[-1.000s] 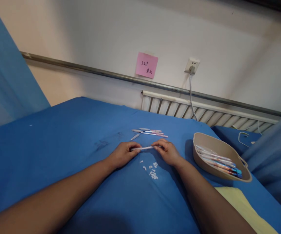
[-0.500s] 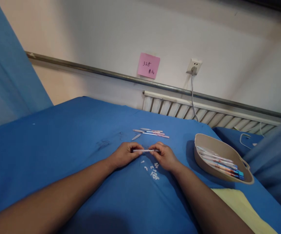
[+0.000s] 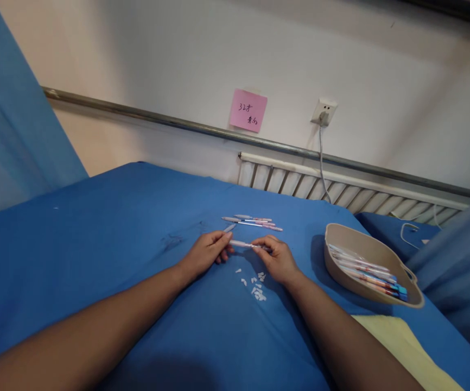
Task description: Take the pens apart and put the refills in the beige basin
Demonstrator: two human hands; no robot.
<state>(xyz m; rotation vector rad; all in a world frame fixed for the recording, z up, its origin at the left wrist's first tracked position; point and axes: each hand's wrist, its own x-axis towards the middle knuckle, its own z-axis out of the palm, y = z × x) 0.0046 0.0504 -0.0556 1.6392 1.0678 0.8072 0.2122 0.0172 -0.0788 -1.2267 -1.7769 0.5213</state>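
Observation:
My right hand (image 3: 276,258) is closed round one end of a thin white and pink pen (image 3: 243,244), held just above the blue cloth (image 3: 96,233). My left hand (image 3: 207,251) lies to the left of it, fingers stretched toward a small grey pen part (image 3: 229,228) on the cloth, touching or nearly touching it. Several small white bits (image 3: 254,283) lie on the cloth just below my hands. A few more pens (image 3: 255,221) lie side by side beyond my hands.
A beige oval tray (image 3: 332,266) holding several pens stands at the right. A yellow sheet (image 3: 398,342) lies at the lower right. Behind the table run a radiator (image 3: 341,187), a metal rail, a wall socket (image 3: 323,111) and a pink note (image 3: 248,110).
My left hand has let go of the pen that both hands held and has reached forward to the grey part. My right hand keeps the pen and has lifted it slightly.

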